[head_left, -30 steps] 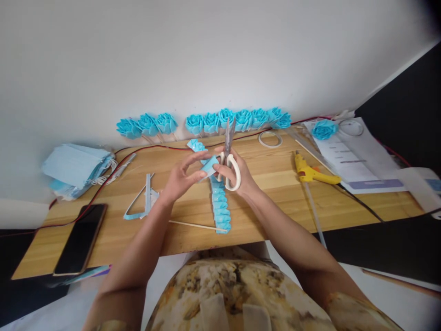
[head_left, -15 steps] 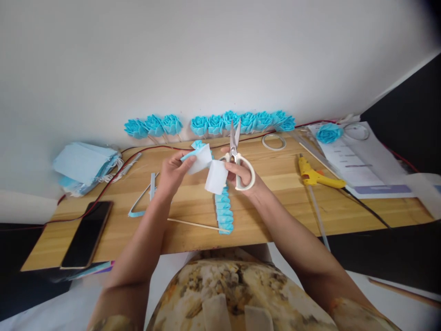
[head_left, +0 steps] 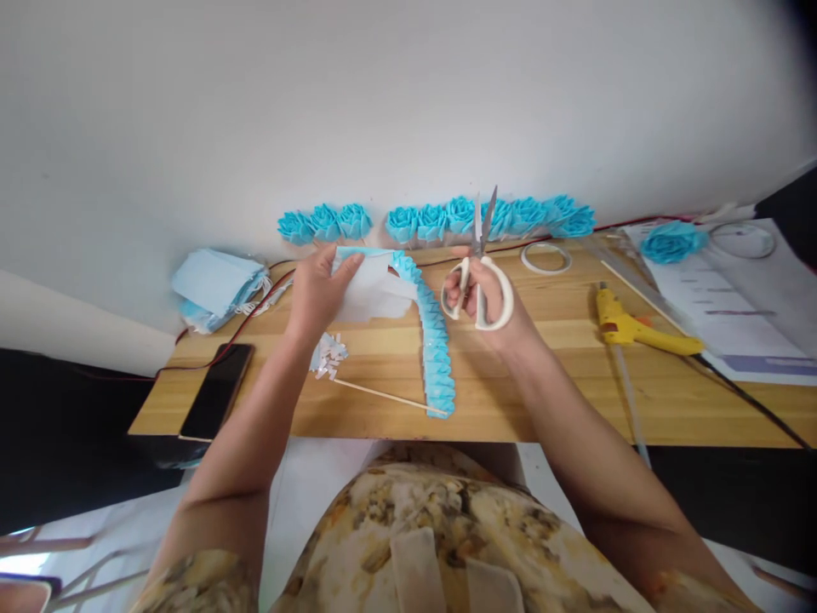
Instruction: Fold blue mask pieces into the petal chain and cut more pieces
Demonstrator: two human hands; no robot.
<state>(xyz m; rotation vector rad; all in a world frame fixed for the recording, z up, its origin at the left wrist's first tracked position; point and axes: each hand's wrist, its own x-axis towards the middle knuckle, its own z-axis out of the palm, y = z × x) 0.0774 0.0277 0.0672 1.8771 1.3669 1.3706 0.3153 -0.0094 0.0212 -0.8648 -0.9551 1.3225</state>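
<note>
My left hand [head_left: 316,294] grips a pale white-blue sheet of mask fabric [head_left: 370,289], held up over the wooden table [head_left: 549,383]. My right hand [head_left: 485,298] is closed through the white handles of a pair of scissors [head_left: 480,264], blades slightly apart and pointing up toward the wall. Between my hands a folded blue strip [head_left: 437,349] curves down the table. A thin wooden stick [head_left: 383,397] lies below my left hand, beside small white-blue scraps [head_left: 328,356].
A row of blue fabric roses [head_left: 440,220] lines the wall. A stack of blue face masks [head_left: 217,285] and a black phone [head_left: 215,402] lie at the left. A tape ring [head_left: 545,257], a yellow glue gun [head_left: 631,328], papers [head_left: 734,306] and another rose [head_left: 670,241] sit at the right.
My hands have moved apart. The fabric is now one spread sheet in my left hand only; the right hand holds just the scissors. The view has shifted left.
</note>
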